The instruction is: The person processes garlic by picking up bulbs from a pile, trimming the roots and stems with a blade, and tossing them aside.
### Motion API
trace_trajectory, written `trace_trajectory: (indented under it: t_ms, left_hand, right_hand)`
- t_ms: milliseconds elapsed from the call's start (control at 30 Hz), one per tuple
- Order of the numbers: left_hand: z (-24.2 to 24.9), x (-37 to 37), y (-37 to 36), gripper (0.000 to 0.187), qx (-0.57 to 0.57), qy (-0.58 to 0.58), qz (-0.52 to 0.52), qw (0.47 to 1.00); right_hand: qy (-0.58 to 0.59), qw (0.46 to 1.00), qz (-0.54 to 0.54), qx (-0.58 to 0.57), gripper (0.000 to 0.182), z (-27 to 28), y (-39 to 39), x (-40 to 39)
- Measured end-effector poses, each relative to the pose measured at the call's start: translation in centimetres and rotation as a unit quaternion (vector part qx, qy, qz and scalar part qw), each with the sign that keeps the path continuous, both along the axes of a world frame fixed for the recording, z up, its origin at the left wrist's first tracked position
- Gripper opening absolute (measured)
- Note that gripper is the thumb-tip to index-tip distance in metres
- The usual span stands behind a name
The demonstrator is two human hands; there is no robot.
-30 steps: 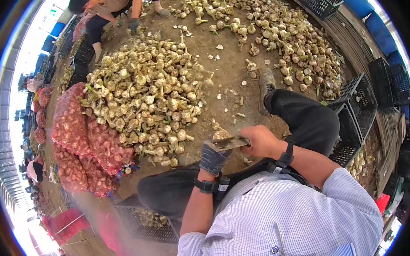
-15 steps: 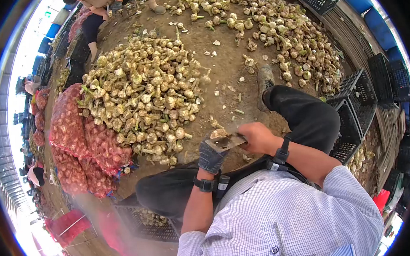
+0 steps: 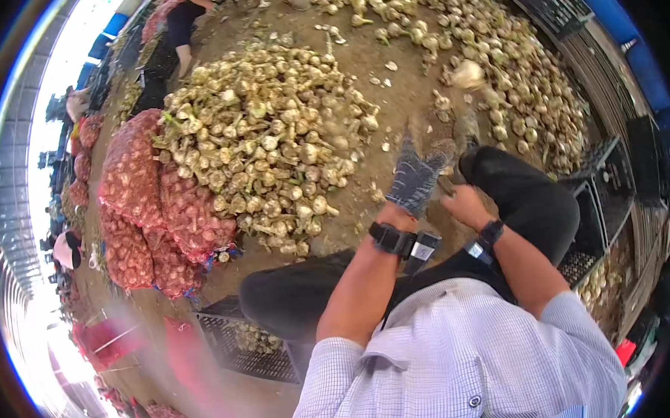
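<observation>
My left hand [image 3: 414,177], in a dark grey knit glove, is stretched forward over the dirt floor with fingers apart and nothing in it. A pale, motion-blurred garlic bulb [image 3: 467,75] is beyond it, at the edge of the right-hand garlic heap [image 3: 528,100]. My bare right hand [image 3: 467,208] is closed around a knife [image 3: 446,185], its blade partly hidden and seen nearly edge-on, close beside the gloved hand. A large heap of untrimmed garlic [image 3: 264,137] with stems lies ahead to the left.
Red mesh sacks [image 3: 130,169] full of garlic stand left of the heap. A black crate [image 3: 244,355] holding garlic is by my left leg; more black crates [image 3: 606,175] line the right. Another person's leg [image 3: 182,36] shows at the upper left.
My left hand has swung forward and opened, letting go of the garlic bulb, now away at the right heap. My right hand, still with the knife, has shifted right and slightly forward. The view has turned slightly.
</observation>
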State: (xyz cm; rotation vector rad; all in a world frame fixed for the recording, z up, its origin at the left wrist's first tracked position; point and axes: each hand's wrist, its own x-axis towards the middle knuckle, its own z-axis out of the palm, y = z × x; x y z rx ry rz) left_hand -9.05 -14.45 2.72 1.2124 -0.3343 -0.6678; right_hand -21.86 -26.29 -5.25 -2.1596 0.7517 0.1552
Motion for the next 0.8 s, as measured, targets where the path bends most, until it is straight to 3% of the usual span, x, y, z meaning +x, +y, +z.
trace_trajectory:
  t_ms: [133,167,200,233,267,300,333,367,400,467,600,667,800]
  left_hand:
    - [-8.5,4.6,3.1,0.055,0.217,-0.034,0.094,0.971]
    - [-13.0,5.9,5.3,0.053,0.231,0.079,0.085,0.966]
    - [-17.9,6.7,6.8,0.05,0.333,0.023,0.135,0.933]
    - [-22.7,7.2,8.4,0.049,0.435,-0.017,0.18,0.882]
    - [-22.8,9.0,10.7,0.045,0.628,-0.116,0.019,0.769]
    - [-22.8,10.7,13.0,0.044,0.754,-0.232,-0.141,0.598]
    - [-16.4,11.5,13.1,0.04,0.76,-0.126,-0.103,0.629]
    - [-24.2,12.1,15.2,0.036,0.786,-0.18,-0.108,0.582]
    - [-24.7,13.0,16.0,0.037,0.799,-0.145,-0.102,0.575]
    - [-23.8,14.2,17.5,0.037,0.805,-0.099,-0.095,0.578]
    - [-24.4,15.6,20.2,0.039,0.811,-0.075,-0.101,0.572]
    - [-24.7,16.0,21.2,0.04,0.81,-0.074,-0.104,0.573]
    - [-25.2,16.3,21.9,0.042,0.805,-0.077,-0.112,0.578]
  right_hand:
    - [0.021,0.999,0.012,-0.021,0.035,0.2,-0.4,-0.2]
    - [0.018,1.0,0.008,-0.022,0.035,-0.6,-0.7,-0.9]
    - [0.008,1.0,0.012,-0.02,0.035,-1.5,-0.6,-0.9]
    - [0.025,0.998,0.019,-0.062,0.033,1.3,0.1,-0.3]
    - [0.062,0.998,0.012,0.022,0.031,2.3,0.6,1.1]
    - [0.036,0.998,0.031,0.032,0.028,0.5,0.3,0.9]
    - [0.01,0.998,0.051,0.042,0.026,-1.3,0.0,0.7]
    - [-0.061,0.987,0.134,-0.067,0.023,-2.9,-0.4,0.5]
    - [0.082,0.992,0.075,0.051,0.024,3.1,1.5,2.9]
    - [0.03,0.994,0.049,0.097,0.021,-1.7,0.2,1.3]
    - [0.068,0.993,0.073,0.055,0.019,-4.0,0.5,1.9]
    - [0.11,0.988,0.063,0.093,0.017,1.6,3.2,4.6]
    - [0.155,0.983,0.056,0.086,0.015,0.0,3.2,4.6]
